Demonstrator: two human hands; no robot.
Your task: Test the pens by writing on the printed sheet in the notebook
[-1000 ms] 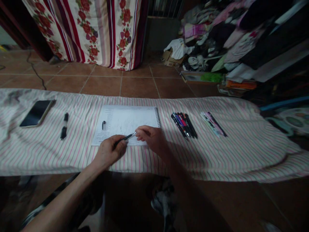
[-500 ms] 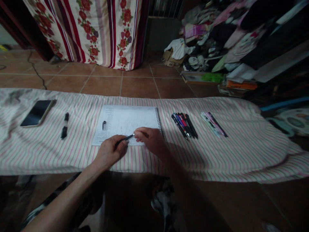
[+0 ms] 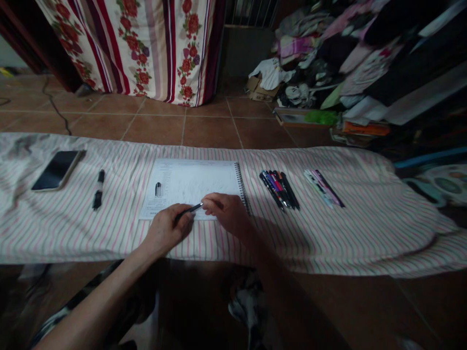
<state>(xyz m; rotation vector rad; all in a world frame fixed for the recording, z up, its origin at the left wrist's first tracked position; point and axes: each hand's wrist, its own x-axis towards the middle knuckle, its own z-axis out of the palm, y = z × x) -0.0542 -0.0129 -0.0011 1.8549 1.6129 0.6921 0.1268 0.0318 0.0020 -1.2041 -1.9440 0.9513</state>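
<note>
My left hand (image 3: 166, 232) is closed round a dark pen (image 3: 189, 210), whose light tip points right toward my right hand (image 3: 226, 214). The fingers of my right hand are pinched at the pen's tip; what they hold beyond that I cannot make out. Both hands rest at the near edge of an open spiral notebook (image 3: 189, 184) lying on a striped cloth (image 3: 365, 228). A small black pen cap (image 3: 157, 189) lies on the notebook's left part.
On the cloth lie a phone (image 3: 56, 169) at far left, a black marker (image 3: 98, 189), a bundle of pens (image 3: 279, 188) right of the notebook and several more pens (image 3: 324, 187) further right. A floral curtain (image 3: 146, 43) and a clothes pile (image 3: 346, 58) stand behind on the tiled floor.
Both hands stay at the pen; my right hand has shifted very slightly. Nothing else moved.
</note>
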